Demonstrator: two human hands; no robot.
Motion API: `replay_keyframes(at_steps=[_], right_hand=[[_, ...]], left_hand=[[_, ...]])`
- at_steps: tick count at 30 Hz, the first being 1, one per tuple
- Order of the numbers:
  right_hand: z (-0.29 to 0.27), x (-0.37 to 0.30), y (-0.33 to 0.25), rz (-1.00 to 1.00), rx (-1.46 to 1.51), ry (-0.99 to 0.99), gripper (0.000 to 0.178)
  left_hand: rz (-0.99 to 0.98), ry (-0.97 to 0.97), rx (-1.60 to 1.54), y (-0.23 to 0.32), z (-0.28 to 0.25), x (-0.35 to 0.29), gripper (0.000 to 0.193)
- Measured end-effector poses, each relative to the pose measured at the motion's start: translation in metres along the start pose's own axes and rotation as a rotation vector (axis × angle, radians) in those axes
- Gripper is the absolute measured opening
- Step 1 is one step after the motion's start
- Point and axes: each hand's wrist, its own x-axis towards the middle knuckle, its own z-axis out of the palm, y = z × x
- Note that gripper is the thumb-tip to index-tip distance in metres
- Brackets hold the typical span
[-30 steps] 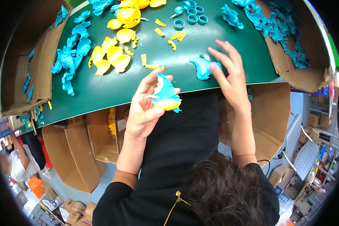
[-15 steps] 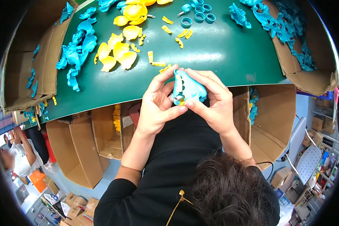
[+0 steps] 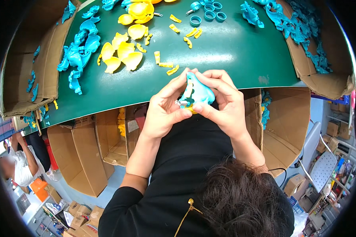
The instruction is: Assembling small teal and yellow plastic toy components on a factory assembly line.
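Between my two hands, above the near edge of the green table, is a blue plastic toy shell with holes along its left side. A pale yellow strip sits against those holes. A small silver metal part sticks out at its lower left, and some yellow plastic shows underneath. My left hand is closed on the shell's left side, thumb near the bottom. From the right, my right hand wraps round it with the thumb pressed on the lower front. Part of the shell is hidden by my fingers.
Yellow shell pieces and small yellow strips lie on the table. Blue shells are piled at left, blue rings at the back. Cardboard boxes flank the table, and more boxes stand below its edge. A person is at far left.
Both hands still hold the shell, which has turned slightly, so the metal part and the yellow below show differently. The left thumb has shifted a little left, away from the right thumb.
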Motion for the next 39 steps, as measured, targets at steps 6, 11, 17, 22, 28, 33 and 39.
replay_keyframes(at_steps=[6, 11, 17, 22, 28, 33, 39], right_hand=[[-0.004, -0.003, -0.008, -0.02, -0.034, 0.022, 0.054], [-0.002, -0.004, -0.008, -0.029, -0.07, 0.047, 0.053], [0.006, -0.006, -0.002, -0.056, 0.001, 0.12, 0.049], [0.008, -0.007, -0.001, -0.006, 0.045, 0.103, 0.048], [0.014, -0.012, -0.004, 0.047, 0.097, 0.135, 0.051], [0.003, 0.003, -0.012, -0.03, -0.265, -0.082, 0.061], [0.01, -0.008, -0.007, -0.092, -0.128, 0.099, 0.071]], left_hand=[[0.012, 0.016, 0.006, 0.001, 0.006, -0.002, 0.084], [0.057, 0.006, 0.046, 0.0, 0.005, 0.0, 0.084], [0.083, 0.015, 0.083, -0.001, 0.005, 0.0, 0.083], [0.106, 0.012, 0.115, -0.005, 0.0, -0.002, 0.082], [-0.003, -0.006, 0.077, 0.002, -0.002, -0.004, 0.08], [0.126, 0.034, 0.108, 0.004, 0.003, 0.008, 0.052], [0.024, 0.081, -0.219, 0.0, -0.001, 0.003, 0.038]])
